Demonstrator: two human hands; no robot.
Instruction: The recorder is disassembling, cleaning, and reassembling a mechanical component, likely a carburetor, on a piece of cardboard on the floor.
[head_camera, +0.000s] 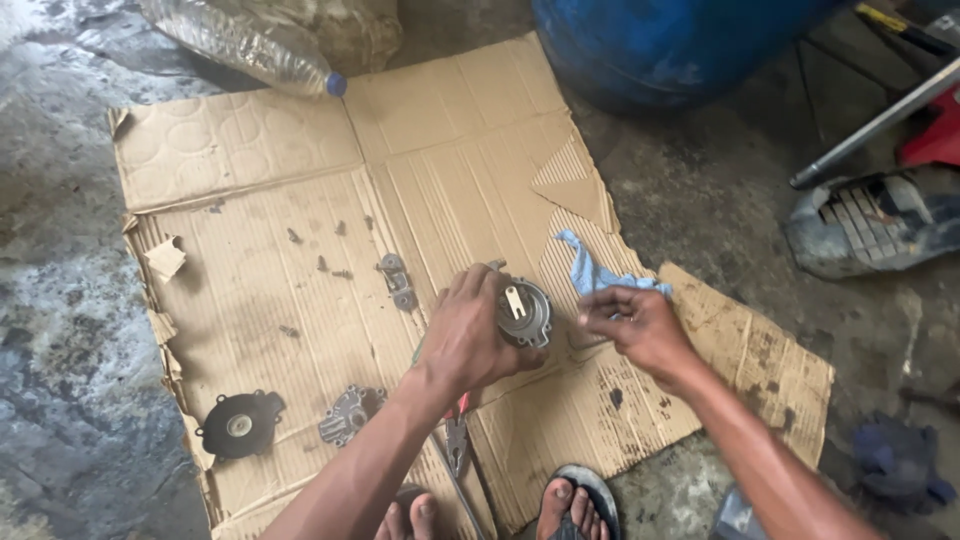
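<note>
A flattened sheet of cardboard (300, 200) lies on the wet concrete floor (60, 300) and carries the small parts. At its near left corner rests a round black diaphragm (240, 425) with a pale centre, and just right of it a grey metal cover plate (347, 414). Farther in, a few loose screws (325, 262) are scattered, with a small metal bracket (396, 280) to their right. At the far left edge a clear plastic bottle (240, 42) lies on its side.

Near the middle of the cardboard, the left hand (465, 335) curls its fingers around a round grey metal pump body (524, 313), gripping it from the left and holding it just above the sheet. Red-handled pliers (457, 430) lie below that wrist, partly hidden by the arm.

Just right of the pump body, the right hand (635, 325) has its fingers clenched on a light blue rag (595, 270), whose loose end trails toward the far side. Whether the rag touches the pump body cannot be told.

At the far right stands a blue barrel (660, 45).
</note>
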